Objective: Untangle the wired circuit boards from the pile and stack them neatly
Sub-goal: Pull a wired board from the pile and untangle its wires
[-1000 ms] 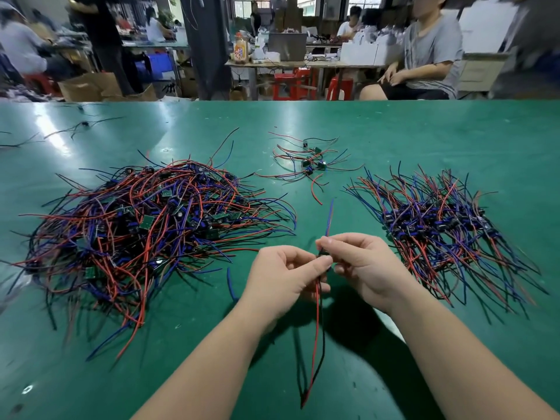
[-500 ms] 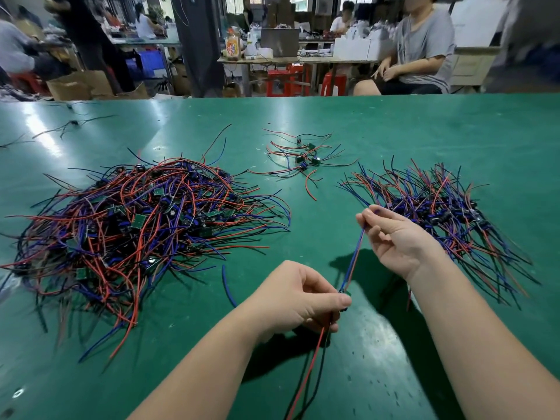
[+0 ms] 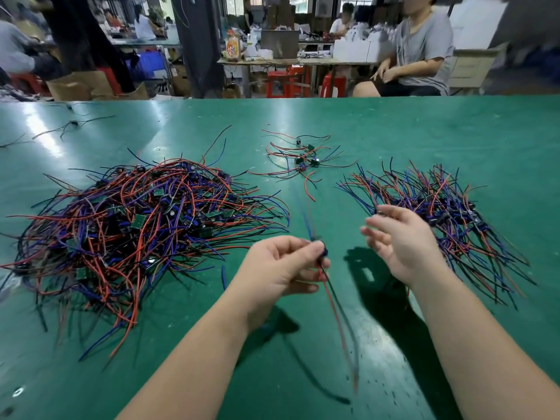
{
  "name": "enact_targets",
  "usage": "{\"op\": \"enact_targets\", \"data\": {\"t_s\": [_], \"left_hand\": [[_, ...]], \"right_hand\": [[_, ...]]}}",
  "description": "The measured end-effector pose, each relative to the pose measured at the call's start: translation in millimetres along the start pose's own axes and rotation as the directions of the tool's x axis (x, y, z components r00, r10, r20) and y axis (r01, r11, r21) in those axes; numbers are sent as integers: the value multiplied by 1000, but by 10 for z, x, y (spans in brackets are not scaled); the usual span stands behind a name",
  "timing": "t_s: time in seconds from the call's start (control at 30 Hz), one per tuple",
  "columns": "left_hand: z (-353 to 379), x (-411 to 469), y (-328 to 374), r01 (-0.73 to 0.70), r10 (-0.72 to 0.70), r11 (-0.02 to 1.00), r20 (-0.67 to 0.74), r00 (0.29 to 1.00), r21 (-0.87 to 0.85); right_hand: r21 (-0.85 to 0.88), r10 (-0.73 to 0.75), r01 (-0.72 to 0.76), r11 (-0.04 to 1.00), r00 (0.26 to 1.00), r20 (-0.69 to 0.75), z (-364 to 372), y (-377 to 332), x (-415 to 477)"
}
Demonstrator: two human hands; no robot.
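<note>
A board (image 3: 323,253) is pinched by the left hand (image 3: 280,266) — wires (image 3: 331,294) hanging. The right hand (image 3: 401,242) is held open beside the stack (image 3: 442,204).

Green table (image 3: 424,131) w/ seated person (image 3: 424,50), red stools (image 3: 288,81) & cardboard box (image 3: 75,86) in bkgd.

Surface: a green table (image 3: 424,131), glossy, with glare beyond and to the left of the left hand (image 3: 281,265).
Tangled pile (image 3: 136,225): lies left of the left hand; red, blue and black wires with small green boards among them.
Neater stack (image 3: 448,213): just right of and beyond the right hand (image 3: 403,241), wires fanned outward.
Small cluster (image 3: 303,159): beyond both hands, between the two heaps.
Loose blue wire (image 3: 223,275): just left of the left hand.
Stray dark wires (image 3: 69,125): far beyond the left hand, to its left.
</note>
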State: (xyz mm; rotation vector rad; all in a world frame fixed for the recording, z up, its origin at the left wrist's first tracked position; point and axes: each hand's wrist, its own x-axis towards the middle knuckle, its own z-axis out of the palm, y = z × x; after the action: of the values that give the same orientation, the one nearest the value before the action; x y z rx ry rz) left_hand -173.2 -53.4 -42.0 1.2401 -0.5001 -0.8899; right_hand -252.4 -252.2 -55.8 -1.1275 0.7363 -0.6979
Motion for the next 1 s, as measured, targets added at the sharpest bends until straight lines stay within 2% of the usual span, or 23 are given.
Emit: {"op": "enact_targets", "data": {"t_s": [0.07,0.1,0.13,0.2,0.3,0.37,0.43,0.5,0.57,0.63,0.7,0.77,0.8,0.83,0.87,0.9,0.93,0.97,1.0], "left_hand": [[-36,21,43,-11,2,991,-65,998,-133],[-48,31,54,-19,1,980,-89,996,-199],[-50,35,64,-30,2,966,-106,994,-256],[-42,38,67,-62,16,941,-139,990,-331],[-14,44,36,-138,67,938,-224,972,-317],[12,59,-9,-229,150,951,-337,929,-208],[21,66,-69,-368,336,930,-426,840,6],[28,60,-121,-509,579,815,-384,719,276],[30,49,-157,-581,720,686,-292,630,438],[1,51,-169,-596,764,619,-216,608,512],[-67,71,-160,-569,775,547,-114,622,614],[-155,94,-163,-500,761,457,-33,648,735],[-193,105,-168,-448,758,406,-19,652,797],[-214,114,-165,-406,749,398,-35,662,823],[-215,117,-155,-390,717,472,-87,691,791],[-190,114,-133,-388,638,629,-163,752,673],[-150,109,-106,-353,508,797,-229,830,490],[-111,96,-80,-260,335,919,-239,911,298],[-74,82,-64,-144,173,976,-184,967,163]], "right_hand": [[-282,-121,189,941,962,244,156,112,-147],[-331,-129,258,908,922,364,250,162,-234],[-316,-117,283,906,882,456,333,199,-325],[-191,-130,267,945,838,531,451,239,-452],[20,-159,171,985,857,490,542,226,-539],[154,-109,42,987,882,459,573,202,-567],[222,-54,-47,974,902,429,595,190,-579],[267,0,-124,956,907,420,628,195,-595],[296,53,-202,933,894,444,646,202,-592],[325,65,-232,917,889,452,639,177,-576],[354,41,-210,911,902,429,580,130,-524],[355,10,-172,919,910,415,488,65,-460],[353,0,-164,921,908,419,437,38,-420],[352,-6,-161,922,902,431,389,9,-390],[346,-13,-160,925,894,448,345,-11,-362],[335,-19,-159,929,882,471,310,-29,-345],[325,-24,-160,932,867,497,283,-38,-332],[320,-28,-166,933,851,524,264,-41,-328],[318,-30,-176,932,835,549,254,-35,-329]]}}
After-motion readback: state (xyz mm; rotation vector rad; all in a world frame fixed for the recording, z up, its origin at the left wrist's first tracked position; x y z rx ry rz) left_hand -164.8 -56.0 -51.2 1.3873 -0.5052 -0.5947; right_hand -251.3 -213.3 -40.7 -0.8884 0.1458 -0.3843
